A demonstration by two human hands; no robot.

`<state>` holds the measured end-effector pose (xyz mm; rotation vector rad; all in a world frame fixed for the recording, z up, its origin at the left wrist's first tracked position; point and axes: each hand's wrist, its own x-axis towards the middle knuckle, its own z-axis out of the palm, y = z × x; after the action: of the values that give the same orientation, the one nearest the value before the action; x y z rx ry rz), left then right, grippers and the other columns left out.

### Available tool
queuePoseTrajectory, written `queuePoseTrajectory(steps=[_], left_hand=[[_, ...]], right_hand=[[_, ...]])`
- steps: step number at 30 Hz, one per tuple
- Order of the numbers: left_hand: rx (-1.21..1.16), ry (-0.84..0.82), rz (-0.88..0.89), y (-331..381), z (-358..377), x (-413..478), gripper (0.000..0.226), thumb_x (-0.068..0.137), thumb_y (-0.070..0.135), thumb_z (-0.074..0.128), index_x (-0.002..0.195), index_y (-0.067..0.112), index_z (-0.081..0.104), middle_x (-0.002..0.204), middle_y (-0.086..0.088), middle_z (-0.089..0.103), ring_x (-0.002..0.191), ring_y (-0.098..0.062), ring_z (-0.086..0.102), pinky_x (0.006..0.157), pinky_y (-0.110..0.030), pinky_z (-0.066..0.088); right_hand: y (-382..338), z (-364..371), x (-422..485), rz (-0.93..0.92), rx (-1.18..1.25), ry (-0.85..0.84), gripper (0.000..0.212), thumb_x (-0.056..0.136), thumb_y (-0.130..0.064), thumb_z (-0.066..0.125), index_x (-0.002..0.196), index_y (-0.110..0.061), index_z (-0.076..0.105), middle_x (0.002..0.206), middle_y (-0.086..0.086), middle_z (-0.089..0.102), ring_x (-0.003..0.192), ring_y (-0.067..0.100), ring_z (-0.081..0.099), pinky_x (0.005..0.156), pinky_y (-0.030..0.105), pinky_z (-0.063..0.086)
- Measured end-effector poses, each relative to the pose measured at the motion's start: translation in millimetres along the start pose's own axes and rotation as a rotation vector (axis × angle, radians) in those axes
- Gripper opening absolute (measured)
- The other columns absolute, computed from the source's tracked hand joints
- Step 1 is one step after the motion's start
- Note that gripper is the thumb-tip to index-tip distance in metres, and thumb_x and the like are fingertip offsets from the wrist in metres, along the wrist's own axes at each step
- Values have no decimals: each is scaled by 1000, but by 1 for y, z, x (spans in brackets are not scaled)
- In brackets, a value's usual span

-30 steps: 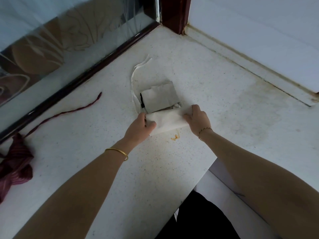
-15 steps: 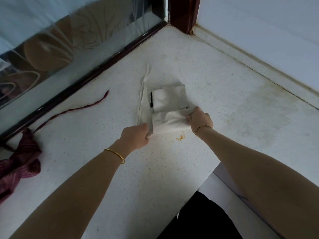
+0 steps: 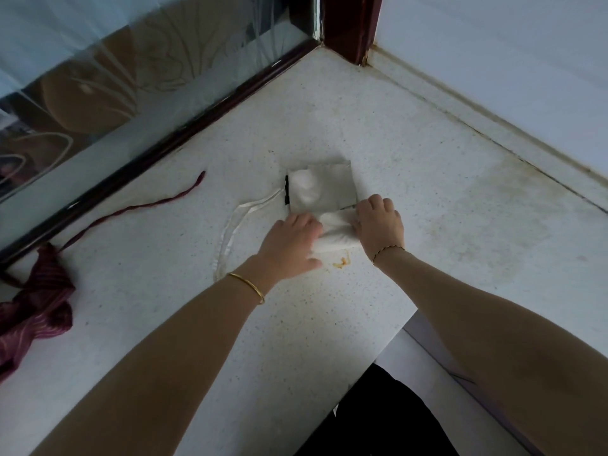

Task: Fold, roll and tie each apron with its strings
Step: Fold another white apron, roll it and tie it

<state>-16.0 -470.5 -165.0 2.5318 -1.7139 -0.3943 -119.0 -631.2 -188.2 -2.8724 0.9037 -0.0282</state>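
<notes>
Head view.
A: We've got left hand [image 3: 289,245] & right hand [image 3: 378,225] curled over the white apron [image 3: 320,192], half rolled mid-counter [image 3: 427,159].
B: We roll tight, ends level, strings [image 3: 237,222] left free for tying.

Two aprons: one white apron [image 3: 320,192], one maroon apron [image 3: 36,307]. Two hands, left hand [image 3: 289,245] and right hand [image 3: 378,225], with two bracelets, a bangle [image 3: 246,286] and a chain [image 3: 388,251]. One orange stain [image 3: 341,262].
</notes>
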Motion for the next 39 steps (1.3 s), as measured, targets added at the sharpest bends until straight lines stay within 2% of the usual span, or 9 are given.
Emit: queuePoseTrajectory(steps=[3, 8, 12, 17, 23, 29, 33, 36, 39], left_hand=[[194, 7, 22, -3, 10, 7, 58, 72, 37, 73, 120, 15, 49, 121, -4, 50, 108, -24, 47, 88, -37, 43], [288, 11, 70, -5, 5, 16, 53, 78, 28, 69, 123, 16, 46, 119, -3, 50, 106, -23, 50, 92, -34, 40], [-50, 25, 21, -9, -4, 17, 36, 79, 15, 58, 115, 12, 51, 100, -3, 59, 91, -24, 56, 69, -29, 43], [-444, 24, -257, -14, -18, 12, 42, 85, 22, 59, 125, 14, 50, 110, -2, 62, 96, -20, 60, 80, -29, 48], [-742, 53, -586, -21, -12, 16, 51, 90, 30, 57, 132, 8, 40, 104, -5, 57, 87, -18, 55, 62, -22, 43], [-643, 69, -665, -19, -5, 27, 57, 95, 31, 54, 136, -3, 34, 123, -20, 55, 111, -32, 55, 79, -30, 43], [-612, 33, -716, -17, -6, 34, 58, 95, 27, 54, 135, -5, 27, 124, -23, 52, 109, -36, 56, 83, -38, 46], [-562, 21, -735, -18, -5, 38, 57, 93, 25, 57, 133, -3, 29, 132, -24, 40, 111, -38, 54, 87, -39, 48], [-459, 7, -720, -18, -4, 40, 56, 93, 26, 57, 133, 0, 30, 131, -23, 38, 112, -40, 52, 88, -43, 47]], right_hand=[[10, 2, -8, -142, 68, 33, 21, 86, -4, 56, 107, -5, 60, 112, 9, 56, 102, 31, 48, 83, 38, 46], [25, 0, -21, -254, 103, -148, 58, 81, -49, 61, 126, -15, 52, 135, -2, 45, 126, 26, 37, 98, 39, 40], [25, -5, -13, -236, 111, -118, 40, 86, -24, 58, 125, -16, 52, 132, -2, 51, 128, 22, 38, 99, 37, 42], [28, -14, -4, -116, 379, -152, 27, 90, -31, 59, 111, -15, 54, 101, 2, 62, 107, 19, 49, 78, 31, 46], [19, -17, 8, 89, 521, -255, 43, 93, -36, 55, 124, -12, 38, 93, 7, 56, 79, 27, 55, 66, 34, 44], [5, -12, 18, 182, 512, -290, 40, 93, -32, 55, 122, -11, 37, 92, 10, 61, 75, 26, 56, 69, 38, 50], [0, -11, 27, 227, 474, -326, 43, 92, -28, 56, 123, -8, 34, 89, 10, 58, 73, 25, 54, 65, 37, 48], [-2, -12, 34, 235, 418, -358, 51, 90, -29, 60, 128, -9, 33, 105, 13, 57, 77, 26, 55, 65, 34, 47], [-4, -18, 43, 161, 264, -354, 64, 86, -29, 64, 138, -18, 29, 126, 12, 42, 101, 33, 55, 75, 38, 49]])
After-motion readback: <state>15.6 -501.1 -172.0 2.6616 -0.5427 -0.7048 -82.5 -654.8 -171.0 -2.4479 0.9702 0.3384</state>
